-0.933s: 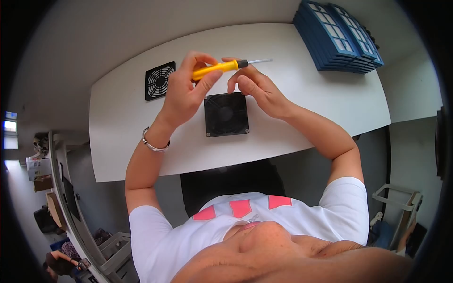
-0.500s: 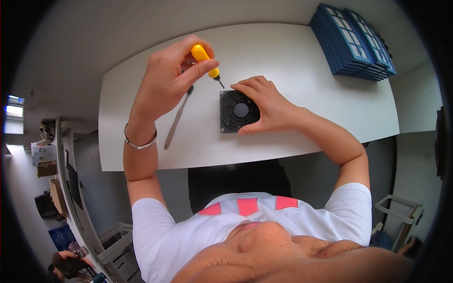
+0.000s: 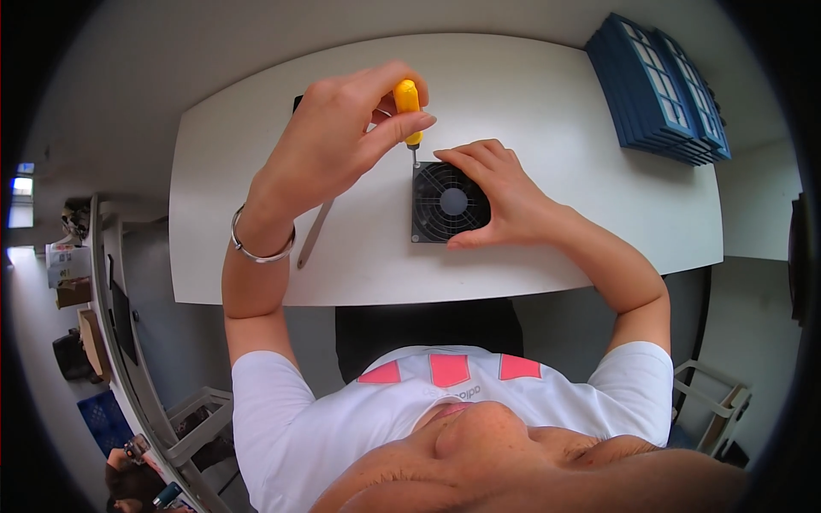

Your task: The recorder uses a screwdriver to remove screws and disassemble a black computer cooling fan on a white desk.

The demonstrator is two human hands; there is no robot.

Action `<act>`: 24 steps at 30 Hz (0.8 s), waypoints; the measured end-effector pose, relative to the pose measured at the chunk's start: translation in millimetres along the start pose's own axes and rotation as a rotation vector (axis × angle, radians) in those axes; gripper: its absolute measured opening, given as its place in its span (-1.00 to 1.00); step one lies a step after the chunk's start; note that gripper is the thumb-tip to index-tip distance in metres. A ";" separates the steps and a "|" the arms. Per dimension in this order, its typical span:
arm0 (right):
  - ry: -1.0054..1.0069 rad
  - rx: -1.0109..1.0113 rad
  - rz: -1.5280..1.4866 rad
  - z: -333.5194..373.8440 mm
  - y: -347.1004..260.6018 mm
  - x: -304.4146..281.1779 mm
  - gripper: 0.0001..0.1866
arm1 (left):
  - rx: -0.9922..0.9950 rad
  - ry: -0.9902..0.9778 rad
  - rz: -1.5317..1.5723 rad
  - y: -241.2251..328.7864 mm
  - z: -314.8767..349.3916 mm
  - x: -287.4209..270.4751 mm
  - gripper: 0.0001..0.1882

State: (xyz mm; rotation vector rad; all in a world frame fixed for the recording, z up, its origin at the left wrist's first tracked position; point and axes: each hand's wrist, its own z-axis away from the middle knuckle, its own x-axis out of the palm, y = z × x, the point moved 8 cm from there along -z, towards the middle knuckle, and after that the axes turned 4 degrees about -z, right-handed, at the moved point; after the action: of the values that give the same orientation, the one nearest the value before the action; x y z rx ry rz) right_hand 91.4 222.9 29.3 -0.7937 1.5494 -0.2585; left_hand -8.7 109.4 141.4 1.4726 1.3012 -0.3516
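**Yellow screwdriver [image 3: 409, 104] held at a corner of the black fan [image 3: 452, 202]**

The fan is laid flat on the white table [image 3: 522, 94]. Its square black frame is filled with thin rings and spokes set around a round grey hub. Its right side is covered by the right hand [image 3: 517, 195], by which it is grasped, with fingers at the far edge and the thumb at the near edge. Over the fan's far left corner, the screwdriver is held nearly upright. Its smooth, rounded handle is pinched between the thumb and fingers of the left hand [image 3: 338, 124]. Whether the thin metal shaft touches anything at that corner is too small to be made out.

To the left of the fan, a slim grey strip [image 3: 315, 235] is seen lying, its far end hidden by the left hand. Farther left and beyond the fan, a black thing [image 3: 297, 103] is almost wholly covered by the same hand. A shiny silver bracelet [image 3: 256, 257] is worn on the left wrist. Well to the right of the fan and beyond it, blue panels [image 3: 646, 94] with pale rectangular panes are stacked.
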 end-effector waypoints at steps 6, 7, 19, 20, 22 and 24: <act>0.006 -0.008 -0.013 0.4 -0.6 -1.3 0.11 | -0.037 -0.030 0.018 0.6 -1.2 3.4 -0.81; 0.003 -0.009 -0.013 0.3 -0.5 -1.1 0.11 | -0.039 -0.029 0.019 0.2 -1.3 2.9 -0.81; 0.006 -0.024 -0.011 -0.3 -0.8 -0.8 0.11 | 0.099 -0.027 0.127 9.3 -0.2 7.0 -0.59; 0.008 -0.025 -0.012 -0.5 -1.1 -1.3 0.10 | 0.071 -0.045 0.107 9.5 0.7 5.7 -0.61; 0.004 -0.025 -0.011 -0.5 -1.8 -1.4 0.10 | 0.041 -0.060 0.091 8.3 2.0 0.7 -0.62; 0.003 -0.022 -0.018 -1.2 -1.6 -1.9 0.10 | 0.153 -0.019 0.019 14.8 4.5 -8.1 -0.68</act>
State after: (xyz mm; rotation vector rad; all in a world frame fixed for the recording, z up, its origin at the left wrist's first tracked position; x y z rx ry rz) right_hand 90.7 222.5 31.8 -0.8256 1.5509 -0.2568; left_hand 2.7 104.2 153.5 1.6049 1.2676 -0.4598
